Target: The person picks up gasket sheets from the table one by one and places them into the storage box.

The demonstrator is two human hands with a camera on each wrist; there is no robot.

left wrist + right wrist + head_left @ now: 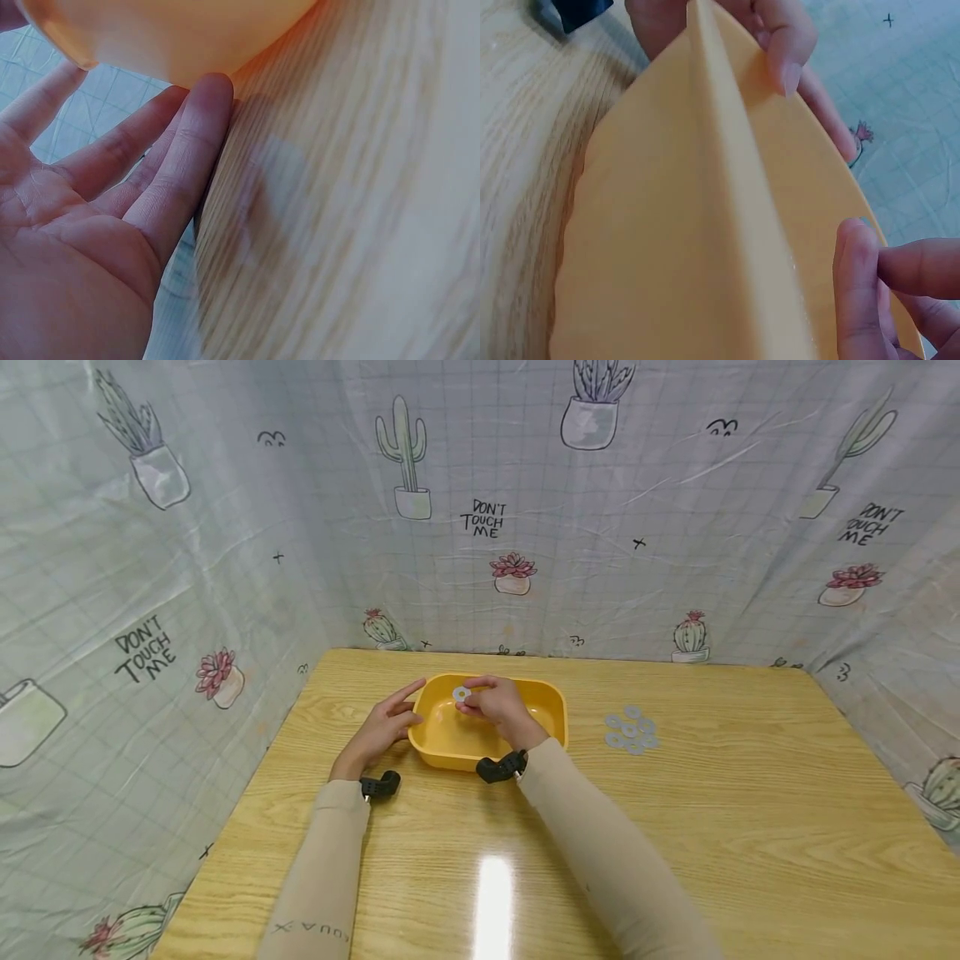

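Observation:
A yellow plastic tub with rounded corners rests on the wooden table. My left hand holds its left end, the thumb over the rim and the other fingers along the outer wall. The left wrist view shows those fingers fairly straight against the tub's underside edge. Over the tub's inside, my right hand pinches a flat pale washer between thumb and fingertips. From the right wrist, the washer is mostly hidden behind the pinching fingers.
Several more pale flat washers lie in a loose cluster on the table to the tub's right. A cactus-print cloth hangs behind the table and along its sides. Each wrist wears a black camera mount.

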